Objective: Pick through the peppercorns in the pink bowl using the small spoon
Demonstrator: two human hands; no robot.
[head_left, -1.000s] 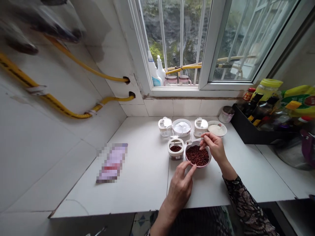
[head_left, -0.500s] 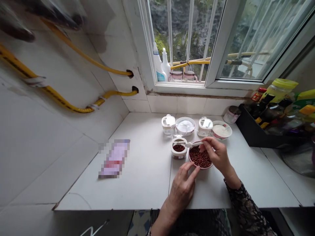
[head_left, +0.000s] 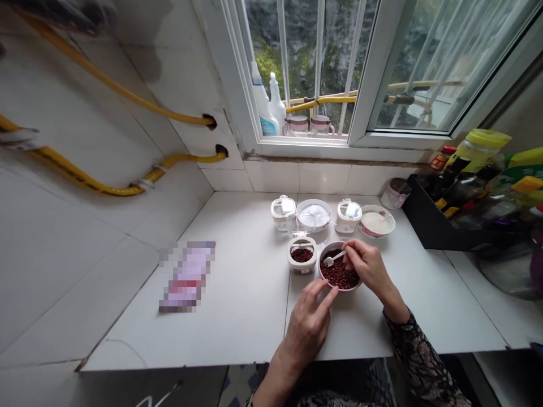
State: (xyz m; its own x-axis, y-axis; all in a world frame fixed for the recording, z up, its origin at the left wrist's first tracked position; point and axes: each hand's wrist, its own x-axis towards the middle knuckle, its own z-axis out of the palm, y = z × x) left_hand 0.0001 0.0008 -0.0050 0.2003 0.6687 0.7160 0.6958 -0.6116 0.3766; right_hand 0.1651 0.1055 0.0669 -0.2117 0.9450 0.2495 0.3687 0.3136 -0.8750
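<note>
A bowl of dark red-brown grains (head_left: 339,275) stands on the white counter. My right hand (head_left: 365,265) pinches a small white spoon (head_left: 335,258), its scoop over the grains inside the bowl. At the bowl's near left rim rest the fingertips of my left hand (head_left: 311,316), thumb and index finger apart. Just left of the bowl is a small white jar (head_left: 302,265) with its clear lid raised, holding the same dark grains.
Behind stand two white lidded jars (head_left: 283,213) (head_left: 348,216), a bowl of white powder (head_left: 314,215) and a bowl of pale grains (head_left: 376,221). A black bottle box (head_left: 441,229) is at right; a purple packet (head_left: 189,276) lies left.
The spoon in my right hand has moved from beside the jar's opening down into the bowl. My left hand stays at the bowl's rim. The whole view has shifted slightly.
</note>
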